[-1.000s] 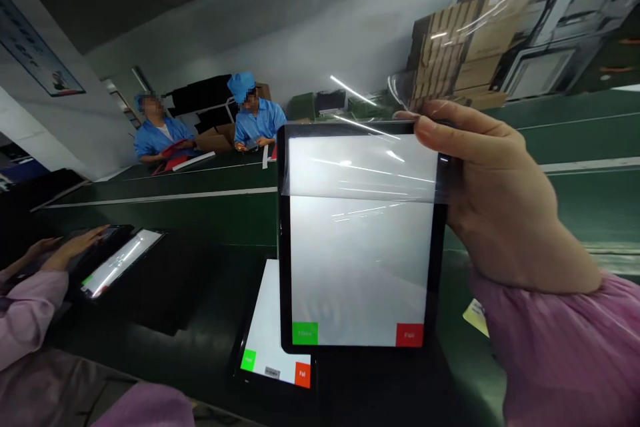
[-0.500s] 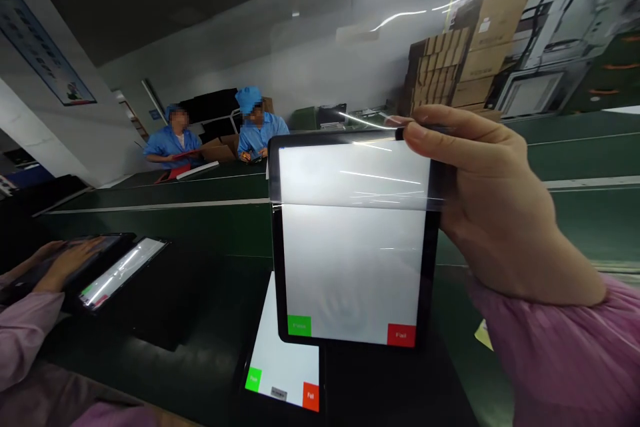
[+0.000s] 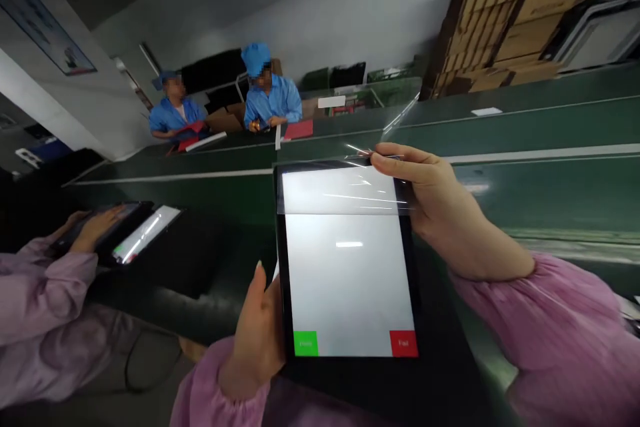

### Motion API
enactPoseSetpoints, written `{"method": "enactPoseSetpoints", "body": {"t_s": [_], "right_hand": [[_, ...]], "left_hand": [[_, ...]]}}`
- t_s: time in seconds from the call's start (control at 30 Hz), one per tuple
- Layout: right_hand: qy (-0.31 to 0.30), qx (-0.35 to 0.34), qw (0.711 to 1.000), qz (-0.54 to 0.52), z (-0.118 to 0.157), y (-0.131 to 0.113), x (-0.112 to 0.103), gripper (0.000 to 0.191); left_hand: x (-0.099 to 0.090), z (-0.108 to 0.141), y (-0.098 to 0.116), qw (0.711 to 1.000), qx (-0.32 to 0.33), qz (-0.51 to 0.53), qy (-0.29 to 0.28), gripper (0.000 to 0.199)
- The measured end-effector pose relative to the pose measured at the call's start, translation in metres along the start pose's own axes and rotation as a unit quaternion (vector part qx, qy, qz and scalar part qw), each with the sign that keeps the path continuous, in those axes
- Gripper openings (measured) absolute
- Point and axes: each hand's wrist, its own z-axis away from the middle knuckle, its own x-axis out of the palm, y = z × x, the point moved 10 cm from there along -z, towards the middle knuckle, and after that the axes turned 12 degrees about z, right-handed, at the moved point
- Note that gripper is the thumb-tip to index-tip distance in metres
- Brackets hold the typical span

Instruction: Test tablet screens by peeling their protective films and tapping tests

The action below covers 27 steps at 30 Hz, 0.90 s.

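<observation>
A tablet [image 3: 347, 280] stands tilted up before me, its screen white with a green box at lower left and a red "Fail" box at lower right. My right hand [image 3: 435, 203] grips its upper right corner, thumb and forefinger pinched at the top edge. Clear plastic film [image 3: 395, 103] lies over the top part of the screen and rises above that edge beside these fingers. My left hand [image 3: 263, 327] is at the tablet's lower left side, thumb up, its other fingers hidden behind the tablet. A white sliver shows behind the left edge.
A green workbench [image 3: 225, 190] runs across the view, with a black mat [image 3: 190, 260] on it. At left, a co-worker's hands [image 3: 97, 227] rest on a dark tablet, with a lit tablet [image 3: 147, 233] alongside. Two people in blue sit across the bench. Cardboard boxes [image 3: 493, 13] are stacked at back right.
My left hand has come into view at the tablet's left side. The tablet sits lower and farther from the camera. More of the clear film now stands up above the top edge.
</observation>
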Motion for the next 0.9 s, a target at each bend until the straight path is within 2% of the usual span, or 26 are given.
{"method": "enactPoseSetpoints", "body": {"t_s": [0.1, 0.2, 0.37, 0.5, 0.7, 0.9], "right_hand": [[0.003, 0.03, 0.999, 0.04, 0.003, 0.038, -0.003, 0.033], [0.013, 0.045, 0.997, 0.061, 0.009, 0.067, -0.01, 0.03], [-0.01, 0.121, 0.992, 0.033, 0.014, 0.116, -0.023, 0.032], [-0.021, 0.154, 0.987, 0.049, 0.006, 0.144, -0.033, 0.022], [-0.036, 0.133, 0.989, 0.061, -0.002, 0.155, -0.035, 0.017], [-0.026, 0.144, 0.986, 0.085, 0.003, 0.149, -0.036, 0.014]], "left_hand": [[-0.025, 0.003, -0.033, 0.997, -0.05, 0.054, 0.016, 0.056], [-0.049, 0.008, -0.055, 0.99, -0.083, 0.101, 0.045, 0.061], [-0.078, 0.02, -0.071, 0.971, -0.103, 0.145, 0.159, 0.072], [-0.09, 0.023, -0.077, 0.966, -0.102, 0.142, 0.189, 0.066], [-0.114, 0.03, -0.085, 0.961, -0.073, 0.124, 0.235, 0.054], [-0.115, 0.034, -0.083, 0.95, -0.039, 0.135, 0.279, 0.044]]}}
